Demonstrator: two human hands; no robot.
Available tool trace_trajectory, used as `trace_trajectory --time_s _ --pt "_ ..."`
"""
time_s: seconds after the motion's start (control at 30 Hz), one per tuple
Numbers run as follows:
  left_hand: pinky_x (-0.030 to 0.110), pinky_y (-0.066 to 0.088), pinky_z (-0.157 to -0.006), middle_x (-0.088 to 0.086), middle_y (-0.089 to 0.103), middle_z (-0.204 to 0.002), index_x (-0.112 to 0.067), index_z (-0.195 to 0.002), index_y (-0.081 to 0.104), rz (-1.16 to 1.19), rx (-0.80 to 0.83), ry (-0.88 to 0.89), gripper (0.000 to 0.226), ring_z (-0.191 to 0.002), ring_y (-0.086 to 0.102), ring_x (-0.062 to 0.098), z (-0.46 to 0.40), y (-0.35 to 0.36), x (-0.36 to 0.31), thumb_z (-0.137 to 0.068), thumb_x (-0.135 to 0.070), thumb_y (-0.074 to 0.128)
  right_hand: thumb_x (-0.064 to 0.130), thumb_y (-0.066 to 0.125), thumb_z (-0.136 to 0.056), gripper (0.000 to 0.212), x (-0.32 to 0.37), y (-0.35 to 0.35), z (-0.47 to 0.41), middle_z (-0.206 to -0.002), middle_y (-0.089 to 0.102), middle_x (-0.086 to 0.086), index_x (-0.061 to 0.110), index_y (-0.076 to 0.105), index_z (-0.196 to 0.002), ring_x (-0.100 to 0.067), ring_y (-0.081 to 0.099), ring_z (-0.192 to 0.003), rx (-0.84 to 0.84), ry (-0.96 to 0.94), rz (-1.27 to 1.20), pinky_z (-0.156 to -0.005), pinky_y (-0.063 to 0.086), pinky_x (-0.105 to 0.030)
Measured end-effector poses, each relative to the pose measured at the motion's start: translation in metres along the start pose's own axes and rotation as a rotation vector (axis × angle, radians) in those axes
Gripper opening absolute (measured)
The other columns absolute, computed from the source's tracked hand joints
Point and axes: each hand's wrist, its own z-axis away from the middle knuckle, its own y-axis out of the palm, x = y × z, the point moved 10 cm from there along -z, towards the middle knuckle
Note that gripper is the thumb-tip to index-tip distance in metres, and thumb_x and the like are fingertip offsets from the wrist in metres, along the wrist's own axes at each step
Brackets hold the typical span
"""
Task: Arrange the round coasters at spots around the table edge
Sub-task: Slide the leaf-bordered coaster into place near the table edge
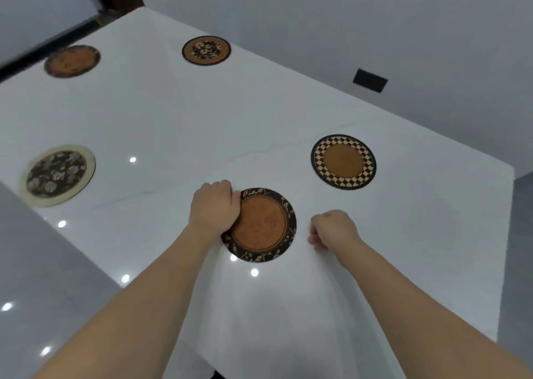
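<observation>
A round coaster with a brown centre and a dark leaf-patterned rim (264, 225) lies flat on the white table (178, 124) near its front end. My left hand (215, 207) grips this coaster at its left rim. My right hand (331, 230) hovers just right of it, fingers curled, holding nothing. A checker-rimmed coaster (343, 161) sits near the right edge. A cream-rimmed floral coaster (59, 175) lies at the left edge. Two more sit at the far end: a floral brown coaster (206, 50) and a blurred dark-rimmed coaster (72, 60).
The table is glossy white with ceiling-light reflections. Its right edge runs beside a pale wall holding a black socket plate (370, 80). Grey shiny floor (37, 277) lies to the left and at the lower right.
</observation>
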Motion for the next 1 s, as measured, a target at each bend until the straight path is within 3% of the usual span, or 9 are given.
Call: trace_trajectory --time_s 0.1,0.27,0.47,0.57,0.67,0.73,0.8,1.0 --pt "0.038 0.041 -0.07 0.005 0.054 -0.077 -0.009 -0.077 0.056 -0.01 -0.039 -0.073 0.036 -0.076 0.052 0.029 0.022 0.004 0.005 -0.094 -0.038 0.043 0.016 0.054 -0.084 0.022 -0.004 0.024 0.012 -0.065 0.067 -0.017 0.007 0.057 -0.064 -0.025 0.061 -0.058 0.079 -0.105 0.09 -0.062 0.054 -0.038" --pt "0.039 0.035 -0.077 0.001 0.048 -0.085 -0.012 -0.081 0.056 0.124 -0.098 -0.117 0.03 -0.081 0.04 0.022 0.069 0.007 0.007 -0.093 -0.038 0.048 0.021 0.054 -0.084 0.031 -0.013 0.044 0.027 -0.057 0.043 -0.007 0.014 0.041 -0.057 -0.018 0.039 -0.053 0.053 -0.288 0.237 -0.057 0.032 -0.03" --pt "0.034 0.044 -0.052 0.004 0.059 -0.059 -0.028 -0.095 0.045 0.542 -0.04 -0.23 0.004 -0.054 0.056 0.021 0.11 -0.001 0.036 -0.096 -0.031 0.046 0.024 0.055 -0.088 0.02 -0.013 0.055 0.049 -0.072 0.06 0.008 0.02 0.05 -0.069 -0.011 0.055 -0.064 0.029 -0.496 0.299 -0.054 0.038 -0.023" --pt "0.03 0.038 -0.051 -0.002 0.058 -0.057 -0.033 -0.095 0.048 0.537 -0.061 -0.272 0.0 -0.053 0.056 0.015 0.143 -0.001 0.046 -0.095 -0.033 0.048 0.023 0.054 -0.09 0.006 -0.021 0.065 0.068 -0.085 0.058 0.011 0.027 0.05 -0.091 -0.01 0.058 -0.079 0.039 -0.62 0.273 -0.064 0.043 -0.021" --pt "0.034 0.042 -0.06 -0.004 0.056 -0.055 -0.024 -0.117 0.046 0.459 -0.17 -0.272 0.022 -0.057 0.058 0.022 0.185 0.002 0.049 -0.095 -0.027 0.05 0.025 0.053 -0.09 0.022 -0.031 0.076 0.082 -0.087 0.061 0.01 0.029 0.047 -0.111 -0.012 0.06 -0.082 0.05 -0.751 0.295 -0.077 0.048 -0.029" --pt "0.041 0.046 -0.076 0.004 0.067 -0.07 -0.013 -0.124 0.052 0.332 -0.307 -0.235 0.03 -0.068 0.063 0.03 0.208 -0.005 0.042 -0.095 -0.021 0.052 0.025 0.051 -0.091 0.031 -0.033 0.08 0.094 -0.089 0.063 0.006 0.022 0.049 -0.122 -0.016 0.059 -0.083 -0.036 -0.896 0.399 -0.084 0.047 -0.036" --pt "0.041 0.043 -0.085 0.009 0.071 -0.083 -0.009 -0.121 0.06 0.325 -0.424 -0.256 0.029 -0.077 0.064 0.03 0.223 -0.009 0.044 -0.095 -0.018 0.051 0.026 0.047 -0.091 0.035 -0.036 0.083 0.104 -0.088 0.063 0.005 0.02 0.051 -0.125 -0.017 0.055 -0.084 -0.132 -0.989 0.472 -0.087 0.043 -0.037" --pt "0.031 0.029 -0.089 0.001 0.065 -0.077 -0.021 -0.115 0.064 0.335 -0.476 -0.347 0.027 -0.081 0.055 0.023 0.228 -0.007 0.054 -0.095 -0.025 0.046 0.029 0.041 -0.093 0.041 -0.036 0.089 0.107 -0.096 0.064 0.003 0.019 0.049 -0.132 -0.02 0.052 -0.089 -0.22 -1.028 0.572 -0.091 0.04 -0.039"
